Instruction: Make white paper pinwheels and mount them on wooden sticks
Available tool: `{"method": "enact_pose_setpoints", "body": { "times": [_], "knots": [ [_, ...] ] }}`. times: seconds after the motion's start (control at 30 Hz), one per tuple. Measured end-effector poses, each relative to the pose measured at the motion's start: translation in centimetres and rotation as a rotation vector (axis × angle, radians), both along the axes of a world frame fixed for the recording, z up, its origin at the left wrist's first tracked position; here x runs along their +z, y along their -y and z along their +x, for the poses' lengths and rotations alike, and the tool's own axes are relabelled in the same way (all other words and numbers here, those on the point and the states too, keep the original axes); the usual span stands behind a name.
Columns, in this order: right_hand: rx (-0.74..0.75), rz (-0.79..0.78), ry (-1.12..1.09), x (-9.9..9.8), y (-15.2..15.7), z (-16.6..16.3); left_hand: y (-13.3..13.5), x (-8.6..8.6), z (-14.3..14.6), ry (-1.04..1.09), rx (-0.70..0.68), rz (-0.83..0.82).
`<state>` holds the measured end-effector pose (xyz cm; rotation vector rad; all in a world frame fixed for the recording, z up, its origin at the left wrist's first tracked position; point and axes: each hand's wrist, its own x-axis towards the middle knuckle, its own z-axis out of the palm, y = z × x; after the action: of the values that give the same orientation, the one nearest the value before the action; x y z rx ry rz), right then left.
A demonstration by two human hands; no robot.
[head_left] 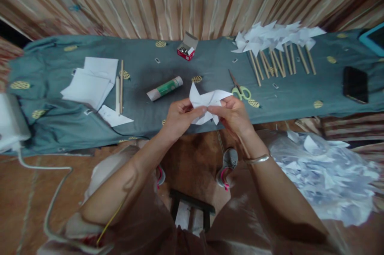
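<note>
Both of my hands hold a folded white paper pinwheel (pixel 207 101) just above the near edge of the table. My left hand (pixel 179 115) pinches its left side near the middle, fingers closed. My right hand (pixel 232 114) pinches the right side, fingers closed on the paper, with a metal bangle on that wrist. A green and white glue stick (pixel 165 88) lies on the cloth just beyond my left hand. Green-handled scissors (pixel 240 89) lie just beyond my right hand.
A grey-green cloth (pixel 144 63) covers the table. White paper sheets (pixel 90 83) and two sticks (pixel 119 87) lie left. A small red box (pixel 187 49) stands at the back. Finished pinwheels on sticks (pixel 279 51) lie right, then a black phone (pixel 355 84). Paper scraps in plastic (pixel 327 175) sit low right.
</note>
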<state>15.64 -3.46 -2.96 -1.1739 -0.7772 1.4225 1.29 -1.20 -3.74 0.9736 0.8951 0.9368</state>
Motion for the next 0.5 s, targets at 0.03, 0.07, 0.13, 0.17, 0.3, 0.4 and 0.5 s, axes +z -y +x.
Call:
{"method": "enact_pose_setpoints", "body": {
  "times": [0.03,0.07,0.13,0.17,0.3,0.4,0.5],
  "knots": [
    [-0.008,-0.002,-0.011,0.1,0.0,-0.1,0.1,0.1,0.0,0.01,0.018,-0.01],
    [-0.012,-0.009,-0.015,0.2,0.1,-0.3,0.1,0.2,-0.1,0.016,0.027,-0.018],
    [-0.015,-0.022,0.001,0.3,0.1,-0.4,0.1,0.3,-0.2,0.016,0.035,-0.027],
    [-0.013,-0.023,0.015,0.4,0.2,-0.5,0.2,0.4,-0.3,0.012,0.037,-0.031],
    [0.006,-0.011,0.032,0.5,0.2,-0.7,0.3,0.5,-0.7,0.002,0.044,-0.04],
    [0.03,-0.001,0.041,0.7,0.2,-0.8,0.4,0.7,-0.8,0.005,0.055,-0.05],
    [0.047,0.003,0.041,1.2,0.2,-1.1,0.6,1.0,-0.9,0.019,0.083,-0.074]
  ]
}}
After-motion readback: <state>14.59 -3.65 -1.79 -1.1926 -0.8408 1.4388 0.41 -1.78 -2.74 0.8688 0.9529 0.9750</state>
